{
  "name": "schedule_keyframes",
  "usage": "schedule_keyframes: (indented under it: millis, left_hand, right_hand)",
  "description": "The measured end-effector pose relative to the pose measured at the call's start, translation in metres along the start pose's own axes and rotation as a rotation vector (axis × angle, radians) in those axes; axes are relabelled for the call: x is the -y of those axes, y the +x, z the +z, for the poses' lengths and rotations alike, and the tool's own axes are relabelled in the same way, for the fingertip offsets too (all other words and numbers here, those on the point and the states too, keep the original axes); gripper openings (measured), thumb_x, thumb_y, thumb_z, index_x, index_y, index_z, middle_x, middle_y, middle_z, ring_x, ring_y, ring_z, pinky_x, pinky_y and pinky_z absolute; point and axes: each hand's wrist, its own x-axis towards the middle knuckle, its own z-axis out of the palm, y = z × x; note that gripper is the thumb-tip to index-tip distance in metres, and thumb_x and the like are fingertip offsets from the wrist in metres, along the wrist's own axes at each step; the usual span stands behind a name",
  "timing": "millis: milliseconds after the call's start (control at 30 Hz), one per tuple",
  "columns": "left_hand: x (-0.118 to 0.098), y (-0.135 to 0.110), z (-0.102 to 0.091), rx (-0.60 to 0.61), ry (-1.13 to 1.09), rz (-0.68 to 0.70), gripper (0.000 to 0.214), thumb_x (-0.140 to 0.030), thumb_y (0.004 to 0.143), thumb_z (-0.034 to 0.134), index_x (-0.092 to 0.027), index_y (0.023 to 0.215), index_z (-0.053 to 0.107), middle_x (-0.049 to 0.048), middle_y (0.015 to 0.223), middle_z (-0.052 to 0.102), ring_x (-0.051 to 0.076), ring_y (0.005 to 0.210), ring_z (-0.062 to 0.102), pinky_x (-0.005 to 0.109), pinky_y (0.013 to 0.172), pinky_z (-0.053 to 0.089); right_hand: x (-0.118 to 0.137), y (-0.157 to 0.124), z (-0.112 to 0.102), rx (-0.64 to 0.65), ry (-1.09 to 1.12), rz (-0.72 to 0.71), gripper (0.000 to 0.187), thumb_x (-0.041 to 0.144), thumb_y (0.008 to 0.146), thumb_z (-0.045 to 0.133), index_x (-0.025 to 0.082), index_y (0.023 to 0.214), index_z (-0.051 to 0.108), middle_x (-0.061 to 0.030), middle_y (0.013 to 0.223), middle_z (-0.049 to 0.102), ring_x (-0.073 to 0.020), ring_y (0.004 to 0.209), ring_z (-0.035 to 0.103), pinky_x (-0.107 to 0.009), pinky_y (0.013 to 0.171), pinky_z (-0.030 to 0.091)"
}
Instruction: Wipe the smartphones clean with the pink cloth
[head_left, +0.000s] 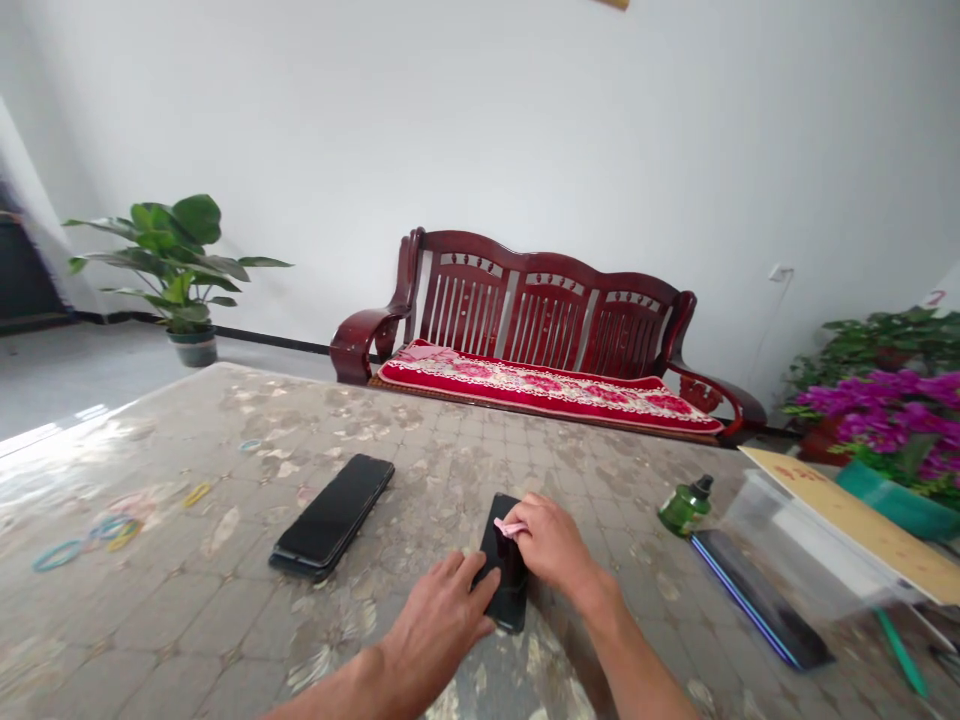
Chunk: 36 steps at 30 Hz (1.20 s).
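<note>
A black smartphone (510, 590) lies screen up on the patterned tablecloth in front of me. My left hand (450, 605) grips it at its left side, with fingertips along the edge and the thumb over the lower screen. Between the pinched fingers of my right hand (551, 540) is a small pink cloth (510, 528), which rests against the upper part of the screen. To the left of my hands lies a stack of dark smartphones (334, 510), their long sides slanting away from me.
Several coloured rubber bands (112, 532) lie at the table's left. On the right are a green bottle (686, 506), another dark smartphone (757, 595), a clear plastic box (795, 545) and purple flowers (900, 420). A wooden bench (517, 320) stands beyond the table.
</note>
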Motion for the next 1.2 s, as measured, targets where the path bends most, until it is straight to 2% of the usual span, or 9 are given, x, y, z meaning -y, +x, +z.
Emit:
schedule_keyframes:
  millis: [100,300,433,567,800,1033,1100,1200]
  left_hand:
    - [0.002,-0.001,0.003,-0.028,-0.019,0.051,0.039,-0.028,0.087,0.073,-0.018,0.122,0.06,0.0106,0.122,0.063,0.03,0.108,0.059,0.044,0.095,0.051]
    - [0.006,-0.004,0.008,-0.111,0.009,0.184,0.031,-0.022,0.092,0.067,-0.013,0.121,0.058,0.0132,0.125,0.062,0.03,0.116,0.056,0.043,0.103,0.044]
    - [0.008,-0.006,0.007,-0.089,-0.045,0.198,0.02,-0.019,0.094,0.062,-0.015,0.114,0.06,0.0106,0.119,0.064,0.027,0.111,0.058,0.04,0.097,0.048]
    - [0.009,-0.005,0.009,-0.08,-0.067,0.205,0.018,-0.017,0.093,0.061,-0.014,0.111,0.06,0.0102,0.117,0.065,0.026,0.109,0.059,0.038,0.095,0.049]
    - [0.007,-0.008,0.005,-0.104,-0.066,0.2,0.018,-0.019,0.095,0.06,-0.015,0.112,0.06,0.0094,0.118,0.066,0.025,0.112,0.06,0.036,0.098,0.048]
    - [0.006,-0.006,0.003,-0.098,-0.063,0.185,0.016,-0.016,0.093,0.062,-0.015,0.109,0.061,0.0086,0.115,0.067,0.025,0.108,0.061,0.037,0.096,0.05]
    - [0.006,-0.006,0.003,-0.093,-0.063,0.189,0.015,-0.016,0.093,0.061,-0.015,0.109,0.061,0.0086,0.114,0.067,0.025,0.108,0.061,0.037,0.097,0.05]
    - [0.006,-0.006,0.001,-0.089,-0.058,0.2,0.019,-0.016,0.093,0.062,-0.014,0.113,0.061,0.0101,0.12,0.066,0.026,0.113,0.06,0.037,0.101,0.048]
  right_hand:
    - [0.001,0.009,-0.003,0.035,-0.043,-0.005,0.026,0.008,0.085,0.052,0.024,0.076,0.07,-0.0018,0.082,0.068,-0.0167,0.081,0.06,-0.026,0.07,0.037]
    - [0.0,0.038,0.007,-0.07,-0.213,0.036,0.027,0.009,0.089,0.05,0.022,0.072,0.067,-0.0062,0.081,0.067,-0.02,0.08,0.057,-0.03,0.074,0.036]
    - [0.007,0.027,0.012,-0.052,-0.155,-0.049,0.029,0.012,0.094,0.047,0.022,0.074,0.065,-0.0047,0.083,0.066,-0.0193,0.082,0.057,-0.029,0.075,0.036]
    - [0.009,0.01,0.013,-0.026,-0.107,-0.124,0.027,0.016,0.096,0.046,0.023,0.078,0.065,-0.004,0.084,0.063,-0.0191,0.085,0.057,-0.028,0.075,0.037]
    - [0.003,0.029,0.01,-0.03,-0.129,0.025,0.03,0.015,0.096,0.045,0.022,0.076,0.067,-0.0042,0.083,0.064,-0.0186,0.084,0.057,-0.028,0.078,0.037]
    - [0.014,-0.004,0.004,0.038,-0.016,-0.124,0.029,0.011,0.093,0.045,0.023,0.083,0.069,-0.0018,0.087,0.064,-0.0171,0.088,0.056,-0.026,0.077,0.037]
    - [0.01,-0.005,0.001,0.045,-0.044,-0.113,0.029,0.01,0.092,0.045,0.023,0.084,0.069,-0.0019,0.087,0.065,-0.0171,0.087,0.056,-0.027,0.078,0.037]
    - [0.0,0.006,-0.002,0.007,-0.132,-0.022,0.03,0.009,0.092,0.045,0.022,0.083,0.07,-0.0037,0.087,0.065,-0.0183,0.088,0.056,-0.027,0.079,0.037]
